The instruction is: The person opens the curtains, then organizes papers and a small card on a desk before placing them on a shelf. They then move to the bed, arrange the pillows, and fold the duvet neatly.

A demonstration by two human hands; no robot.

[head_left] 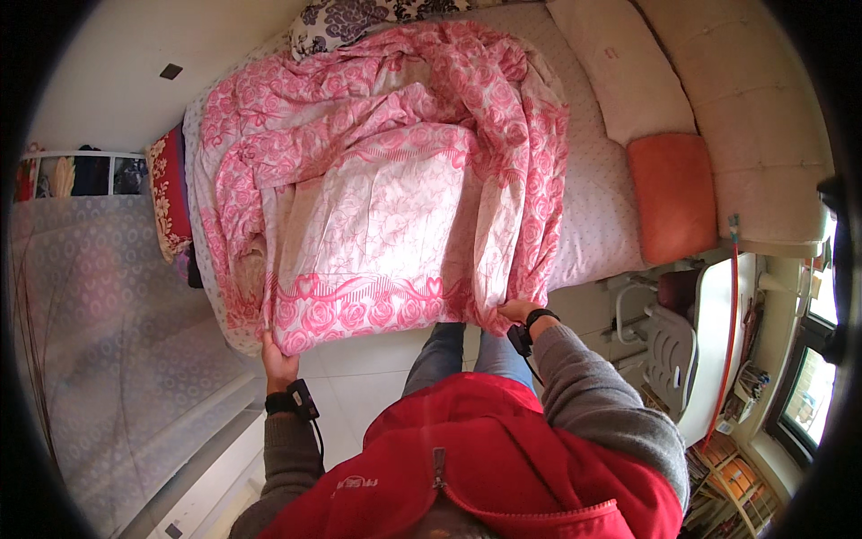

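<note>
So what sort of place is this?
Most likely a bedroom: a pink-and-white rose-patterned quilt lies rumpled across a pale-sheeted bed with a cream padded headboard and a rectangular orange pillow.

The quilt (377, 216) lies on the bed (597, 216), left of the cushion (672, 198) and pillow (628, 76).

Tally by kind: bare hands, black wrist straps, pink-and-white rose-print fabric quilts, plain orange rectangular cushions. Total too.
Bare hands: 2 (left hand, right hand)
Black wrist straps: 2 (left strap, right strap)
Pink-and-white rose-print fabric quilt: 1
Plain orange rectangular cushion: 1
Total: 6
</note>
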